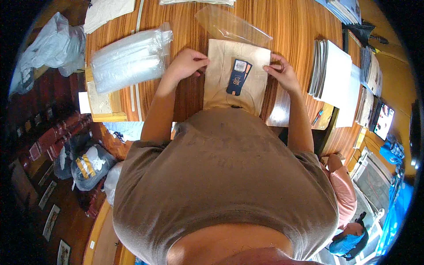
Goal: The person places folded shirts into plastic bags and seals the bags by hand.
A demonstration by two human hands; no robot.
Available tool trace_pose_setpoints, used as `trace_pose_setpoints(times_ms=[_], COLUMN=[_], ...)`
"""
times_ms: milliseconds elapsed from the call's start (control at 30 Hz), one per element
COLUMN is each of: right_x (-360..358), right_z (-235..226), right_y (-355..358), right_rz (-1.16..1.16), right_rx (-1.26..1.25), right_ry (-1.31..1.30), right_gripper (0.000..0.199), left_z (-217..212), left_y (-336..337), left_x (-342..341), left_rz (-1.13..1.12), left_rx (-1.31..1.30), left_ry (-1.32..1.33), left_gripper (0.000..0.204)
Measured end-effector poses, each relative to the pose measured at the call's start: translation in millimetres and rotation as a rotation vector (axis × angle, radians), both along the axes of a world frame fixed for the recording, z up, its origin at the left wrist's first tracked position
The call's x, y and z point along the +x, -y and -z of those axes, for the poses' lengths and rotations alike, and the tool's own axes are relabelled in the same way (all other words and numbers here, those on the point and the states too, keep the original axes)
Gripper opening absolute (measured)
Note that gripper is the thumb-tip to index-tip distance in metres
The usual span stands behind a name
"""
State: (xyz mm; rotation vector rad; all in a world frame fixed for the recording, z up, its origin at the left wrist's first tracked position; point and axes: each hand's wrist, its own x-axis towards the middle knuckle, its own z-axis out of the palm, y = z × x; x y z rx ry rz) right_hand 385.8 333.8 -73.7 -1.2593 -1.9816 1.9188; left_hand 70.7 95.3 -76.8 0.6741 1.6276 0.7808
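A folded beige garment (216, 75) lies on the wooden table in front of me, its near end close to my shirt. Dark blue hang tags (236, 83) with a white label rest on it, and a thin cord loops below them. At the garment's left edge, my left hand (189, 65) is closed in a pinch. On the opposite edge, the fingers of my right hand (283, 74) pinch near the upper right corner. Just beyond the garment lies a clear plastic bag (234, 25), lying flat and partly touching its far edge.
Left of my hands is a stack of clear plastic bags (130, 59). Pale folded cloth (108, 13) lies at the far left. To the right stand a stack of white sheets (335, 75) and a pen (317, 117). Another person in a pink sleeve (343, 187) is at lower right.
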Motion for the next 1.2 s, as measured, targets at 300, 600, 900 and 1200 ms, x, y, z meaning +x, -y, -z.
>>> trace_pose_setpoints(times_ms=[300,600,900,1200], right_x=[-2,-29,38,102], right_z=[-4,-1,3,-14], right_y=[33,9,71,165], right_rz=[-0.268,-0.08,-0.093,-0.037], right_rx=[0.974,0.525,0.865,0.503], right_ry=[-0.105,0.055,0.046,0.23], right_gripper=[0.02,0.027,0.015,0.016], left_z=[14,-1,16,-16], left_y=[12,-32,44,116], left_x=[24,14,35,69], left_rz=[0.197,0.015,0.198,0.322], left_rx=[0.724,0.29,0.845,0.356], left_ry=[-1.087,-0.65,-0.689,-0.198], left_gripper=[0.025,0.021,0.01,0.018])
